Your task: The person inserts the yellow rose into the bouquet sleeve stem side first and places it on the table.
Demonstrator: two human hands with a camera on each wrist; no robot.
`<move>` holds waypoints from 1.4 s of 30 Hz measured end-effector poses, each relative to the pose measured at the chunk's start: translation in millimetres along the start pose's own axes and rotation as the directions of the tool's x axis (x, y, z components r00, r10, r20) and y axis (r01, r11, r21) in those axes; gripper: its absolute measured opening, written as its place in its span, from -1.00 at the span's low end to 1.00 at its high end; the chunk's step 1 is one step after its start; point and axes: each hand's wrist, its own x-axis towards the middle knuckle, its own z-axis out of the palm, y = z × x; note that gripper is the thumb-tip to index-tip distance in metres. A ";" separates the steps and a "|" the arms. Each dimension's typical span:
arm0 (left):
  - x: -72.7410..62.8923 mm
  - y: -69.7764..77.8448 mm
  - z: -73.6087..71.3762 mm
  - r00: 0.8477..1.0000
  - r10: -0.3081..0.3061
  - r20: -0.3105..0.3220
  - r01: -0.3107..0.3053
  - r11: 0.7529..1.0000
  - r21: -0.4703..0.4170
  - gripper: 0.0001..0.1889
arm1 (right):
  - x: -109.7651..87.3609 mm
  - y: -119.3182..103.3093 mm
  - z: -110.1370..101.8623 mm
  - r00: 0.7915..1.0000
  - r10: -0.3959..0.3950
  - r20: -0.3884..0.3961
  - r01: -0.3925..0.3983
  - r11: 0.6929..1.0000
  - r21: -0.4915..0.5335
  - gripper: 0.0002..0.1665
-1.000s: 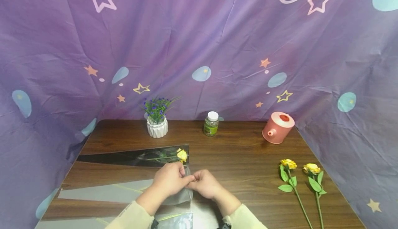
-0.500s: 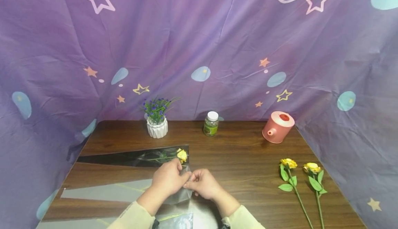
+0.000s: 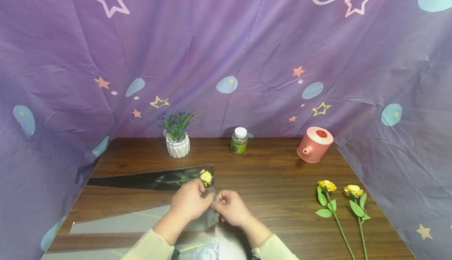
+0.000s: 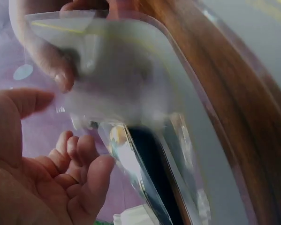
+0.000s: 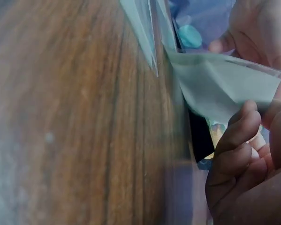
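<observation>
In the head view a grey, clear-fronted flower sleeve (image 3: 123, 220) with a yellow line lies across the table's left half, its wide end raised between both hands. My right hand (image 3: 231, 209) pinches the edge of that end between thumb and fingers. Beside it, my left hand (image 3: 188, 201) has its thumb and fingers apart. In the left wrist view the left thumb (image 4: 37, 101) stands clear of the blurred film. The right wrist view shows the sleeve's mouth (image 5: 224, 79) bent up between the hands. Just beyond lies a black sleeve (image 3: 141, 179) with a yellow rose (image 3: 206, 177) inside.
Another grey sleeve (image 3: 88, 254) lies at the front edge. Two yellow roses (image 3: 326, 185) with leafy stems lie at the right. Along the back stand a white flowerpot (image 3: 178, 147), a lidded jar (image 3: 239, 142) and a pink watering can (image 3: 315, 145). A purple curtain (image 3: 197, 36) hangs behind.
My hands, touching at the fingertips a second ago, are now slightly apart. The left thumb has drawn back from the right fingers, and the sleeve's narrow end has shifted slightly toward me.
</observation>
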 end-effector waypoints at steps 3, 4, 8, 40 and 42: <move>-0.6 2.1 1.3 1.000 -0.010 0.030 0.009 1.000 0.013 -0.49 | 0.2 -2.0 1.4 1.000 -0.028 -0.004 0.028 0.999 -0.028 -0.85; -0.6 2.2 1.9 0.999 -0.013 0.036 0.012 1.000 0.016 -0.49 | 0.2 -2.4 1.7 0.999 -0.033 -0.006 0.033 0.999 -0.032 -0.85; -0.4 2.3 -1.0 0.999 -0.009 0.037 0.008 1.000 0.006 -0.72 | 0.9 -2.2 1.7 1.000 -0.022 -0.013 0.022 0.999 -0.034 -0.84; -4.6 -2.4 2.4 0.998 0.039 -0.046 -0.047 0.982 -0.181 -0.82 | -82.9 3.1 -228.4 0.849 -0.118 -0.516 -0.289 0.712 -0.639 -0.77; -4.6 -3.6 1.6 0.998 0.037 -0.050 -0.045 0.981 -0.187 -0.82 | -93.0 6.9 -247.6 0.854 -0.057 -0.517 -0.358 0.657 -0.664 -0.70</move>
